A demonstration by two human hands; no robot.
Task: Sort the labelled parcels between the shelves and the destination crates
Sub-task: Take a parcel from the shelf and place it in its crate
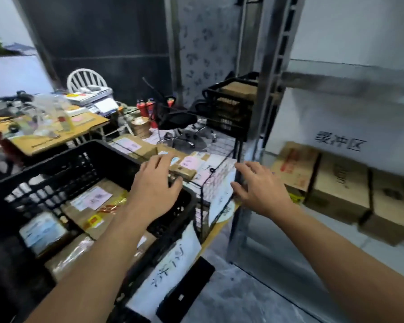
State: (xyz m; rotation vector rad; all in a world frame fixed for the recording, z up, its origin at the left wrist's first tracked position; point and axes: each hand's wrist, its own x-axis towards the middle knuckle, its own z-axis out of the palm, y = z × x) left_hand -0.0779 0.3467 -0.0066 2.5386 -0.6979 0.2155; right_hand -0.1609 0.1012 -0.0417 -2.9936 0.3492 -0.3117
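Note:
A black plastic crate [56, 159] at the left holds several brown parcels, one with a pink-and-white label [91, 199]. Beyond it a black wire basket [204, 194] holds more labelled parcels, among them a small brown box [184, 172]. My left hand [154, 187] hovers over the crate's far right corner, its fingers straight and reaching over the small box. Whether it touches the box is unclear. My right hand [259, 190] is spread at the basket's right side, next to the metal shelf post [261, 113], holding nothing.
The shelf on the right carries cardboard boxes [338, 185] under a white sign. A handwritten paper label [170, 266] hangs on the crate's front. Behind stand another black crate [231, 108], an office chair [177, 120], red extinguishers and a cluttered desk [45, 136].

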